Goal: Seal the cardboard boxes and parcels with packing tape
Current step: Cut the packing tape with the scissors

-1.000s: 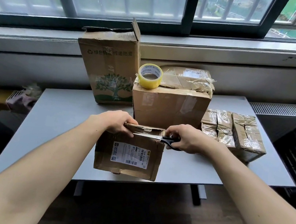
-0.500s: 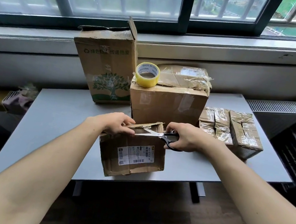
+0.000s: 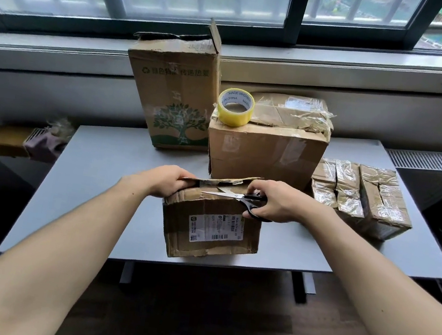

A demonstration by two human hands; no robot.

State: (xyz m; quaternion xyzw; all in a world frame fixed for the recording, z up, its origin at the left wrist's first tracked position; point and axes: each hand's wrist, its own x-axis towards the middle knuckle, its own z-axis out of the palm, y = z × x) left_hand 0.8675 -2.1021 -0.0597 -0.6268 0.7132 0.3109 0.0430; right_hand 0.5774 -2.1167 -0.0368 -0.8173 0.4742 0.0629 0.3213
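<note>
Cutting so close to the left hand (image 3: 166, 180) is the main hazard. The scissors (image 3: 241, 199), blades slightly parted, point left across the top of the small box (image 3: 211, 223) toward the fingers curled over its left top edge, so a slip could nick them. The right hand (image 3: 275, 201) has its fingers curled through the black handle loops; whether tape lies between the blades I cannot tell. The box sits at the near edge of the table (image 3: 106, 156), and a hard push might tip it off. Its cardboard is creased and soft-cornered, with a ragged raised flap and a white label in front. Behind it, a broader box (image 3: 265, 151) with wrinkled tape carries the tape roll (image 3: 235, 107), a yellow ring, on its top. To the right lie glossy tape-wrapped parcels (image 3: 359, 193). Farthest, a tall tree-printed box (image 3: 174, 86) stands with one flap up.
</note>
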